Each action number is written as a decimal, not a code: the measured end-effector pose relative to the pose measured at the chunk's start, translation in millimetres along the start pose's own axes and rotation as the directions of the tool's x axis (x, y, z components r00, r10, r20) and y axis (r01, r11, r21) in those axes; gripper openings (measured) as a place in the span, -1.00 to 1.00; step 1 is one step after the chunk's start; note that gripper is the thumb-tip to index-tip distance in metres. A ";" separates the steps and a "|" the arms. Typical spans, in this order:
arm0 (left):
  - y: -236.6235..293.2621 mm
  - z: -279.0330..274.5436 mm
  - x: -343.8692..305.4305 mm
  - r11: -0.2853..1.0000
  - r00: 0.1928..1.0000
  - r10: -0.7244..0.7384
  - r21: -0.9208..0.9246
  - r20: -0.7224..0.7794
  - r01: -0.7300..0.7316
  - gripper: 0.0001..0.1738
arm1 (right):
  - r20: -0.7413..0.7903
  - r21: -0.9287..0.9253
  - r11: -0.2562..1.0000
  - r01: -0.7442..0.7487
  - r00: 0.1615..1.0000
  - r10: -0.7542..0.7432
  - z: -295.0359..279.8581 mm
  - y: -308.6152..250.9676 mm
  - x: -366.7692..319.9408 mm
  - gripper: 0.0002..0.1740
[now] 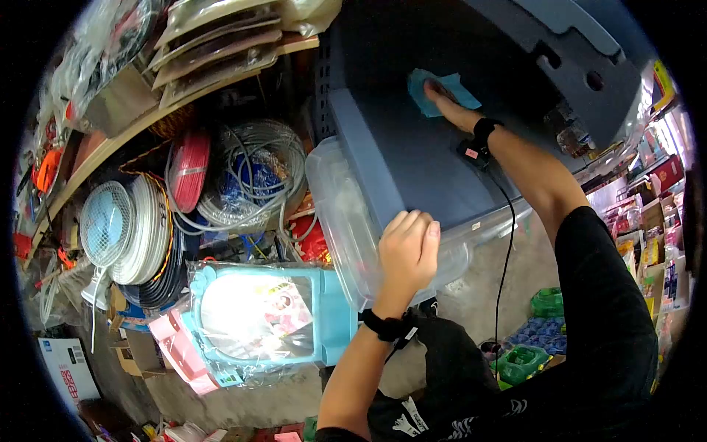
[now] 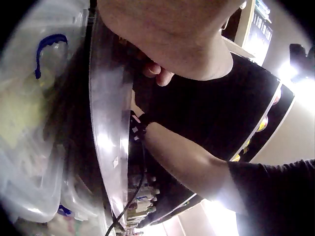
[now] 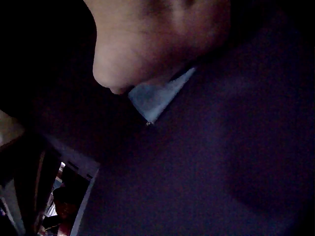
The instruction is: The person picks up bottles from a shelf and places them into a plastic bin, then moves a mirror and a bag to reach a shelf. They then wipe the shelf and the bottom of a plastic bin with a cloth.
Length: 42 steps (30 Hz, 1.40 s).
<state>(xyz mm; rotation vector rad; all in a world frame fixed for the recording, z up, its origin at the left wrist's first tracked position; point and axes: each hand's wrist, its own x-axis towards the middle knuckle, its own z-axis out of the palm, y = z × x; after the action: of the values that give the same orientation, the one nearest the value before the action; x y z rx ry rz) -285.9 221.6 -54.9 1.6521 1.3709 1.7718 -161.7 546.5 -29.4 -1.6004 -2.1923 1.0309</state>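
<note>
My right hand [image 1: 447,103] is inside a dark grey unit with a flat base and raised sides. It presses a light blue cloth [image 1: 420,92] against the unit's inner surface. In the right wrist view one corner of the cloth [image 3: 150,101] sticks out below the hand [image 3: 162,44], whose fingers are mostly hidden. My left hand [image 1: 409,247] grips the near corner of the grey unit's raised edge [image 1: 368,166], fingers bent over it. The left wrist view shows its fingertips [image 2: 160,73] past the edge panel [image 2: 110,132].
Clear plastic boxes [image 1: 335,214] stand under the grey unit. A wrapped blue plastic item [image 1: 328,317] lies to the left, near coils of cable [image 1: 254,177] and a white fan-like item [image 1: 107,225]. A black cord [image 1: 508,258] hangs from the right wrist. Stocked shelves [image 1: 655,250] line the right.
</note>
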 end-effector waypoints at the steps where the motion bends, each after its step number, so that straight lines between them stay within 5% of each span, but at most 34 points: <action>1: 0.8 -1.0 -0.2 1.000 1.000 -0.006 -0.007 -0.002 0.006 -0.66 | -0.003 0.030 0.999 0.024 1.000 -0.024 5.0 -1.4 -0.9 -0.08; 15: -3.5 -4.5 -0.6 0.999 0.999 -0.017 -0.043 -0.046 0.015 -0.71 | 0.044 0.118 0.984 0.131 0.990 -0.137 66.3 -60.7 1.8 0.01; 21: -4.7 -4.3 0.7 0.999 0.998 -0.018 -0.042 -0.063 0.016 -0.72 | 0.006 -0.135 0.976 0.173 0.985 -0.174 80.3 -95.8 -3.9 0.12; 27: -2.7 -1.8 1.9 0.999 0.996 -0.042 -0.032 -0.081 0.040 -0.71 | -0.219 -0.432 0.901 -0.035 0.973 -0.067 105.4 -108.9 22.6 0.21; 30: -4.4 -1.7 0.9 0.999 0.996 -0.034 -0.033 -0.085 0.031 -0.73 | -0.313 -0.506 0.847 -0.164 0.950 -0.003 115.7 -114.6 38.0 -0.01; 33: -6.4 -1.0 1.4 0.998 0.993 -0.020 -0.060 -0.116 0.013 -0.75 | -0.176 -0.491 0.850 -0.193 0.977 0.120 104.5 -109.0 53.4 -0.26; 34: -6.9 -0.6 1.3 0.998 0.992 -0.019 -0.067 -0.123 0.011 -0.75 | -0.391 -0.485 0.854 -0.187 0.920 -0.021 116.8 -109.4 46.3 -0.56; 37: -7.2 -0.7 -0.3 0.997 0.991 -0.022 -0.072 -0.134 0.012 -0.75 | -0.313 -0.651 0.744 -0.154 0.946 -0.078 113.3 -102.1 71.8 -0.62; 38: -6.8 -1.2 0.0 0.997 0.990 -0.026 -0.071 -0.136 0.016 -0.75 | -0.304 -0.588 0.791 -0.171 0.952 -0.020 108.8 -99.6 74.6 -0.63; 40: -8.0 -0.4 1.2 0.997 0.989 -0.027 -0.071 -0.148 0.016 -0.74 | -0.278 -0.689 0.725 0.007 0.921 -0.273 111.2 -81.7 92.8 -0.61; 42: -8.6 0.7 0.8 0.997 0.987 -0.025 -0.070 -0.160 0.014 -0.73 | -0.211 -0.691 0.718 0.086 0.926 -0.314 107.5 -74.7 97.3 -0.56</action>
<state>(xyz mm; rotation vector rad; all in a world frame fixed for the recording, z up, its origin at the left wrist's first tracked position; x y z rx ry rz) -288.5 226.6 -61.6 1.4824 1.3715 1.9554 -313.6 580.2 -78.2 -1.5544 -2.5651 -0.1421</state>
